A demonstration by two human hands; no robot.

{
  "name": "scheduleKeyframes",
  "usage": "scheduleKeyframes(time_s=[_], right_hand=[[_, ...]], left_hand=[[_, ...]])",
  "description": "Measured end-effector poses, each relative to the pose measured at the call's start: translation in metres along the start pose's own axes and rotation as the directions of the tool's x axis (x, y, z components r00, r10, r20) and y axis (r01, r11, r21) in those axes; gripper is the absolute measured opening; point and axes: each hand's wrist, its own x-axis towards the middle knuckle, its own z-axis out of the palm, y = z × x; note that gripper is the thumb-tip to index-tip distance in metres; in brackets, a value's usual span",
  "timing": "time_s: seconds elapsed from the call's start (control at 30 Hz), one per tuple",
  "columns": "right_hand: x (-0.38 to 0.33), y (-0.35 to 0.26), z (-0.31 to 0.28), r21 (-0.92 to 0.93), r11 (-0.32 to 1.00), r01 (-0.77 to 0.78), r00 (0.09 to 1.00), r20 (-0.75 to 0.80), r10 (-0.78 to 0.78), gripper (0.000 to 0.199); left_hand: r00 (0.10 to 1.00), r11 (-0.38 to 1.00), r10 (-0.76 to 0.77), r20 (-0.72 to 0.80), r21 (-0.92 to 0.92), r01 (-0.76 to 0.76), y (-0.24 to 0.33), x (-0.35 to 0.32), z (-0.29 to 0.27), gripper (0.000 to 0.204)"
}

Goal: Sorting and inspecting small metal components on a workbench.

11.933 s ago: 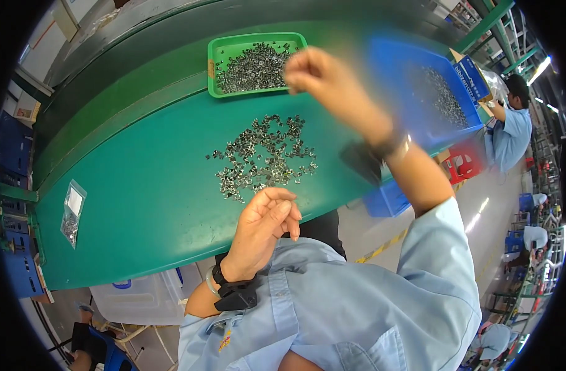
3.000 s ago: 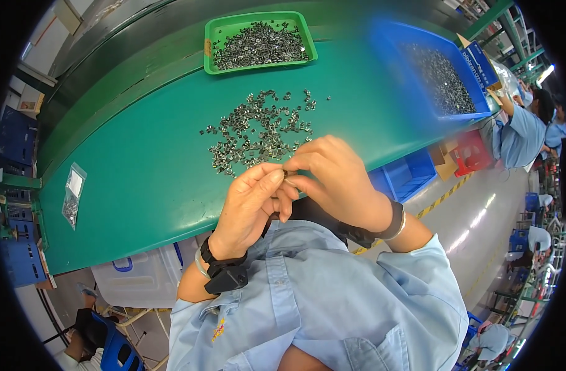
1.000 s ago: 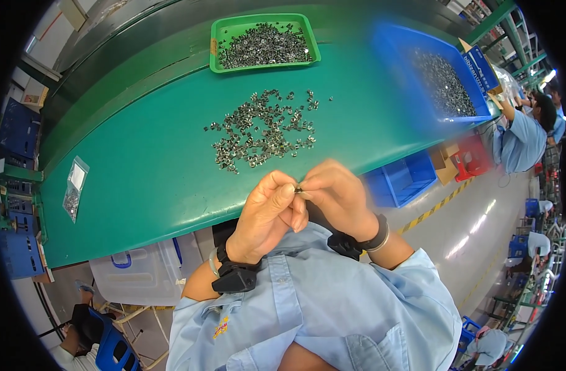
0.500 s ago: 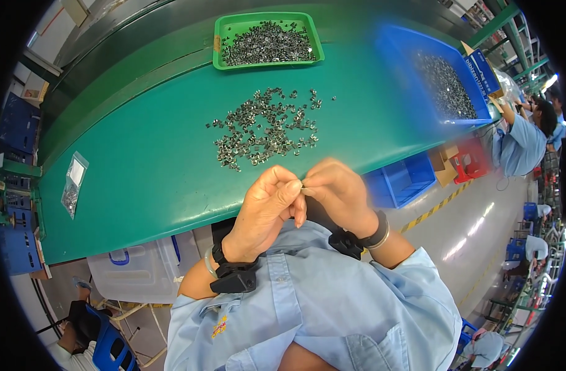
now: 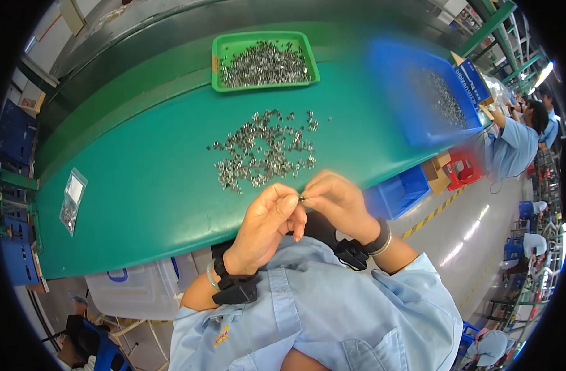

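Note:
Close to my body, over the near edge of the green-topped table, my two hands meet fingertip to fingertip. Thumb and forefinger of my left hand are pinched at a small metal part, its other fingers curled. My right hand pinches the same part from the other side. Most of the part is hidden by the fingertips, so its exact shape cannot be made out. Just beyond my hands lies a loose spread of small shiny metal pieces.
Behind the spread stands a green tray heaped with similar pieces. A big blue bin, partly blurred, holds more at the right. A clear bag lies at the left. Below the table are a blue crate and a red stool. Another person is far right.
The table and everything on it sit lower in the picture, as the view has tilted. My hands stay joined at the fingertips, and the small metal part shows slightly more between them.

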Motion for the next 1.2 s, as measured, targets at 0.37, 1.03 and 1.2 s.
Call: scheduleKeyframes(time_s=[0.37,1.03,1.2], right_hand=[[0.185,0.032,-0.067,-0.098,0.991,-0.093,0.996,-0.012,0.092,0.017],[0.071,0.043,-0.092,-0.639,0.761,-0.111,0.983,0.044,0.180,0.010],[0.047,0.005,-0.063,-0.387,0.922,0.022,0.995,0.100,0.019,0.013]], left_hand=[[0.998,0.994,-0.047,0.039,-0.092,0.051,0.006,0.006,-0.014,0.015],[0.994,0.999,-0.036,0.104,-0.031,0.039,0.001,0.006,-0.016,0.017],[0.999,0.997,-0.038,-0.029,0.064,0.040,0.005,0.015,0.001,0.020]])
